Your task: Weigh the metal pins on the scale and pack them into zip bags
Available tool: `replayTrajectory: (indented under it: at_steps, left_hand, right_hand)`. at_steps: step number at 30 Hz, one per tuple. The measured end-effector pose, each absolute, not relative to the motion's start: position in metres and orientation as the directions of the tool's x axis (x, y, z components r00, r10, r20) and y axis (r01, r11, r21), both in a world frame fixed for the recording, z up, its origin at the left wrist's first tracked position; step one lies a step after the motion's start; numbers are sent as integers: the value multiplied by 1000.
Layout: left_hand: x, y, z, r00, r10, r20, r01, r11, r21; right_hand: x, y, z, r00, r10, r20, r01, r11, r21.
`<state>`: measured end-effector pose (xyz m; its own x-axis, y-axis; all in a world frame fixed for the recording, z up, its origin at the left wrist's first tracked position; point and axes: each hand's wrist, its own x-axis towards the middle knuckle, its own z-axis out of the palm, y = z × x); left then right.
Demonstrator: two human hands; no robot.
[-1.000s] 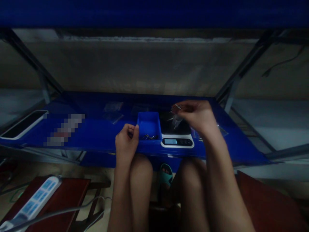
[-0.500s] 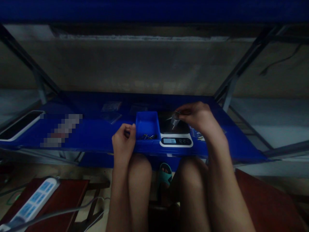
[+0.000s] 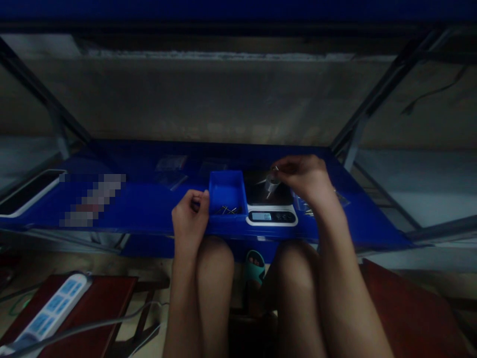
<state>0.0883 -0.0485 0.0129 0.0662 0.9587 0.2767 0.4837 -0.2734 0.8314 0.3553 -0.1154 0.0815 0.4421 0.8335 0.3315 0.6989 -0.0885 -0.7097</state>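
My left hand (image 3: 190,215) is closed, its fingers curled and thumb against forefinger, beside the left wall of a shallow blue tray (image 3: 226,183). Whether anything is in that pinch is hidden. Several thin metal pins (image 3: 228,210) lie at the tray's near end. My right hand (image 3: 306,175) pinches a small shiny metal pin (image 3: 276,169) at the mouth of a small clear cup (image 3: 272,186). The cup is over the dark plate of a digital scale (image 3: 253,219), whose display seems to read 0.0. Dim light hides the cup's exact contents.
Clear plastic bags (image 3: 171,163) lie behind the tray, and a bag with metal pieces (image 3: 307,208) is right of the scale. A white-edged tablet-like device (image 3: 32,193) is at the far left. Below left, a power strip (image 3: 50,312) rests on a wooden stool (image 3: 108,301).
My right hand has shifted slightly, and a shiny piece now shows at its fingertips above the cup. My left hand stays by the tray. The view has moved a little.
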Motion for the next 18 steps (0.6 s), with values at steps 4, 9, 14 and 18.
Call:
replayTrajectory:
  at_steps: [4, 9, 14, 18]
  left_hand:
    - [89, -49, 13, 60, 961, 271, 489, -265, 831]
    - [88, -49, 13, 72, 958, 277, 488, -276, 828]
    - [88, -49, 13, 76, 956, 283, 504, -282, 816]
    - [88, -48, 12, 95, 961, 258, 518, -269, 812]
  right_hand:
    - [356, -112, 76, 453, 835, 313, 650, -69, -756]
    - [357, -113, 74, 461, 837, 294, 628, -74, -775]
    - [356, -117, 74, 466, 821, 330, 668, -82, -740]
    - [356, -119, 73, 447, 795, 410, 750, -83, -656]
